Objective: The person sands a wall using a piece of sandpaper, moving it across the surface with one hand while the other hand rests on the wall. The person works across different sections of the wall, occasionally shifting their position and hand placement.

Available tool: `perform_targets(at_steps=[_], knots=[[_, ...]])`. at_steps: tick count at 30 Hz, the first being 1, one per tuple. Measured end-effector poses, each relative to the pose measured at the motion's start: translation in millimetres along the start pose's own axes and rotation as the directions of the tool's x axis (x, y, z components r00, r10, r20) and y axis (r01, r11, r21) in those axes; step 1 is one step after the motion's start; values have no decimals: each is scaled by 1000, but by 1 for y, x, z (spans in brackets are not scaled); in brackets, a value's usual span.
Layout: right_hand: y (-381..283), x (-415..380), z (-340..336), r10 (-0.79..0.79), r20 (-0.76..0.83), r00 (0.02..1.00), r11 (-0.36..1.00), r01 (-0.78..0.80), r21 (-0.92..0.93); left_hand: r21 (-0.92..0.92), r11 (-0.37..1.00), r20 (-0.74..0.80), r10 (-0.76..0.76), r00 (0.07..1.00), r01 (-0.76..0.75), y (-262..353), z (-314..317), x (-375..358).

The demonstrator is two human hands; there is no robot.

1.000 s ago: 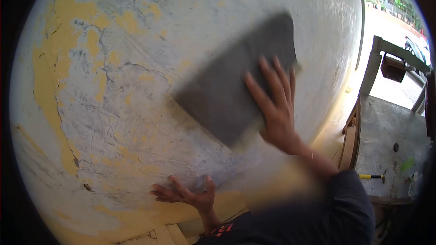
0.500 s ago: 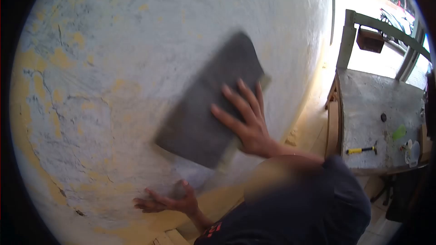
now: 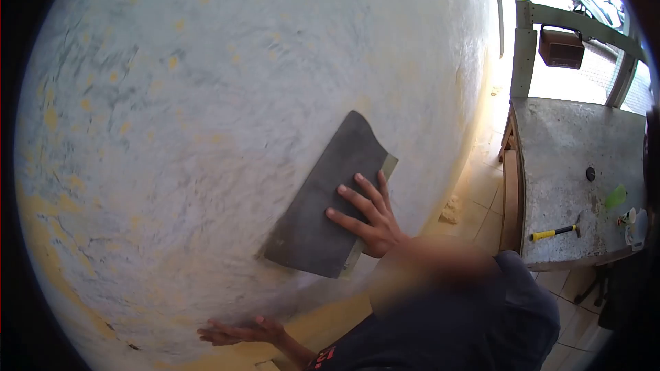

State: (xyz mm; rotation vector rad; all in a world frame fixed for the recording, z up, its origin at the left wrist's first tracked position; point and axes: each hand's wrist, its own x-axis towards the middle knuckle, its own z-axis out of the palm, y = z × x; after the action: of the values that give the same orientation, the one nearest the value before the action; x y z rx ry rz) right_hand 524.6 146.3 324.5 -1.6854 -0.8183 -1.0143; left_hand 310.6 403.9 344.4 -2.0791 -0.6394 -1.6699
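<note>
Against the wall (image 3: pixel 206 96), which has patchy white and yellow paint, lies a dark grey sheet of sandpaper (image 3: pixel 316 213) with a pale strip along its right edge. My right hand (image 3: pixel 375 223) grips the sheet near that edge, its fingers spread across the grey face and its thumb hidden. Lower on the wall is my left hand (image 3: pixel 244 333), fingers stretched out to the left and thumb raised. It holds nothing. A blurred patch covers part of my right arm.
To the right stands a metal-topped table (image 3: pixel 550 137) carrying a hammer (image 3: pixel 553 233) with a yellow handle, a green item (image 3: pixel 616 196) and a clear container (image 3: pixel 636 229). A brown box (image 3: pixel 561 48) hangs on the frame behind it. Cracks run along the wall's lower left.
My right hand and the sandpaper have shifted downward in the view, and the sheet's blur has lessened. My left hand appears slightly lower. The camera view has also shifted a little.
</note>
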Motion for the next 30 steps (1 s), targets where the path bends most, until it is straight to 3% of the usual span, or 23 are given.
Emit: perform_targets(at_steps=[2, 5, 7, 8, 9, 13, 17, 19, 21, 23, 27, 30], knots=[[12, 7, 3, -29, -53, 998, 1000, 29, -9, 4, 1000, -16, 22, 1000, -22, 3, 0, 3], [11, 108, -24, -3, -69, 998, 999, 0, -43, 27, 998, -24, 57, 998, -57, 6, 1, 5], [18, 130, -25, -5, -94, 996, 999, 0, -49, 52, 996, -22, 76, 997, -74, -1, -8, 9], [21, 133, -26, -21, -114, 993, 998, 14, -65, -30, 988, -2, 154, 988, -154, -7, -17, 11], [25, 116, -26, 11, -81, 997, 999, -15, -41, -118, 966, 13, 232, 973, -229, -9, -21, 12], [64, -34, -9, 42, 55, 998, 999, -42, -1, -201, 961, -4, 191, 982, -188, 16, -8, -1], [58, 38, -25, 37, -1, 999, 999, -37, -20, -257, 955, -42, 145, 989, -151, 128, 14, 14], [52, 97, -33, 7, -62, 998, 999, -9, -42, -264, 954, -60, 130, 990, -141, 132, 15, 11], [62, 105, -36, -27, -70, 997, 999, 25, -38, -283, 959, 2, 19, 1000, -18, 140, 23, 11], [70, 84, -43, -20, -14, 1000, 999, 20, -35, -239, 971, 25, 24, 999, -18, 144, 25, 11], [112, -60, -29, 85, 101, 991, 996, -84, -6, -112, 992, 88, 59, 994, -48, 148, 30, 6], [112, 0, -40, 63, -20, 998, 998, -63, 2, -67, 997, 46, 48, 998, -45, 148, 39, 4]])
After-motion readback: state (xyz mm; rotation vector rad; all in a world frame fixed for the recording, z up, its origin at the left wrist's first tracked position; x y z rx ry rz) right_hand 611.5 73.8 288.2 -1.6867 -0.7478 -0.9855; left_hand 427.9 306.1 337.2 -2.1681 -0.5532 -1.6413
